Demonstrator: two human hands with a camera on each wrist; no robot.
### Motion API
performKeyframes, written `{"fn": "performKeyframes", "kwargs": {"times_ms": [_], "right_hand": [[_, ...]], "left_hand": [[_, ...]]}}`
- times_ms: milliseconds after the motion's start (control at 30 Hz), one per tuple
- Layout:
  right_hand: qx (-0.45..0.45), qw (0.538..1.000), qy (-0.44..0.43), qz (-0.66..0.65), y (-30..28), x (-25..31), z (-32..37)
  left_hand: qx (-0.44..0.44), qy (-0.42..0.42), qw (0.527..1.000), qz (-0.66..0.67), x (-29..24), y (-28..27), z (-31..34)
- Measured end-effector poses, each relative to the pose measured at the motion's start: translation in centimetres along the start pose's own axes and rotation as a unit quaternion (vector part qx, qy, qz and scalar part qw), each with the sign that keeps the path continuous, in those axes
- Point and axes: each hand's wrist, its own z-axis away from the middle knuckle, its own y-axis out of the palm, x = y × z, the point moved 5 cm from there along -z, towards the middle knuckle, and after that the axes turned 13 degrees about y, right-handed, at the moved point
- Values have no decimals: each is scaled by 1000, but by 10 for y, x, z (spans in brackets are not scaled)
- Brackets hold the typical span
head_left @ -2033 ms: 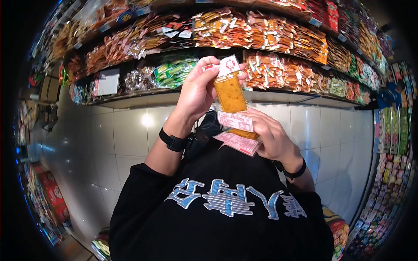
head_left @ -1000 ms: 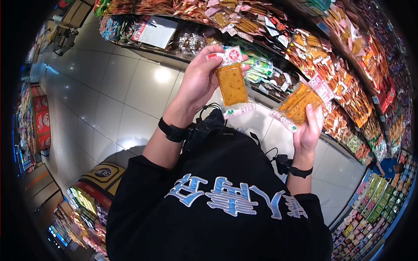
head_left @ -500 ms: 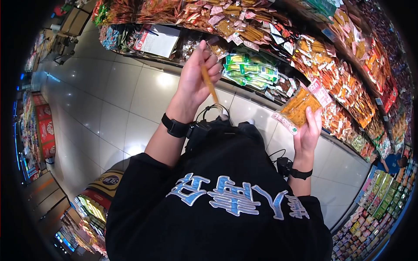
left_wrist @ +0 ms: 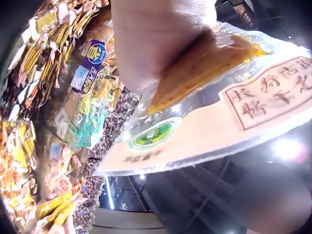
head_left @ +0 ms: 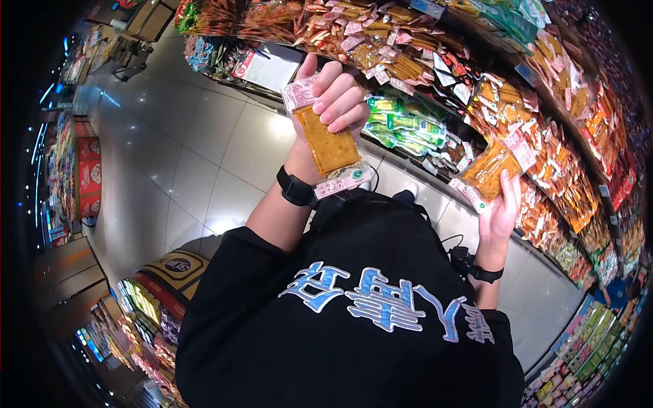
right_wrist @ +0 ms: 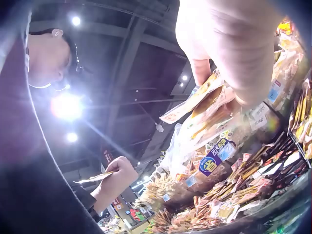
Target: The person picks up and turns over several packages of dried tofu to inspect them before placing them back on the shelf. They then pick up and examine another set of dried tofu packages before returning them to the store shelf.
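Note:
In the head view my left hand (head_left: 333,102) grips a clear snack packet (head_left: 326,143) by its pink top label, fingers curled over the front. A flat golden-brown slab fills the packet, and a pale pink strip with a green round logo runs along its bottom. Close up in the left wrist view, that bottom strip (left_wrist: 195,139) faces the camera. My right hand (head_left: 500,212) holds a similar brown snack packet (head_left: 488,173) tilted, thumb and fingers at its lower right edge. More than one packet layer (right_wrist: 207,109) shows under that hand in the right wrist view.
Curved shelves full of brown snack packets (head_left: 422,61) run along the front and right. Green packets (head_left: 405,122) lie on the lower shelf beside a white sign (head_left: 271,66). Tiled floor (head_left: 197,143) spreads left, with a red display stand (head_left: 88,170) beyond.
My left hand has turned its packet over, from face-on through edge-on to the side now showing. The right hand's packet, first below the left one, was moved off right and stays there.

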Motion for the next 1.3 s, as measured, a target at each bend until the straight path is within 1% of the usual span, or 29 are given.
{"fn": "performKeyframes", "kwargs": {"times_ms": [100,167,267,433,567,633,700,733,800,867,933,1000,1033,1100,1133,1200,1233,1267,1300], "right_hand": [[-1,1000,4,27,-16,21,-12],[-16,999,-5,51,-26,37,-18],[-1,997,4,76,-47,58,-26],[-16,996,20,86,-84,88,-39],[2,996,21,90,-100,106,-47],[17,995,24,92,-108,112,-51],[72,993,59,74,-107,114,-54],[99,990,77,65,-107,116,-55],[202,971,127,27,-82,121,-50],[263,951,159,16,-66,115,-50],[318,927,196,26,-55,106,-52],[315,920,225,56,-46,89,-55],[341,909,235,45,-37,83,-55],[346,903,245,73,-33,70,-59],[350,900,245,84,-31,66,-60],[342,905,226,110,-28,61,-68],[341,903,233,118,-27,61,-70],[328,905,246,115,-25,60,-73],[321,907,251,107,-23,59,-76]], "left_hand": [[48,13,998,35,19,-3,-8],[43,32,998,42,32,-7,-13],[29,61,996,51,55,-14,-19],[22,101,993,59,92,-32,-26],[13,122,991,59,118,-41,-26],[13,124,991,37,128,-47,-27],[-2,122,992,24,141,-49,-29],[-5,122,993,-6,147,-51,-28],[-4,112,991,-68,161,-55,-34],[-24,98,990,-98,182,-61,-39],[-6,77,988,-136,200,-71,-45],[-54,107,975,-185,214,-76,-51],[-63,109,965,-231,221,-73,-53],[-43,113,939,-321,215,-87,-54],[-49,128,923,-360,212,-93,-53],[-82,172,864,-465,207,-93,-53],[-72,166,844,-504,197,-99,-52],[-89,182,811,-549,194,-96,-54],[-130,176,801,-557,186,-104,-53]]}}
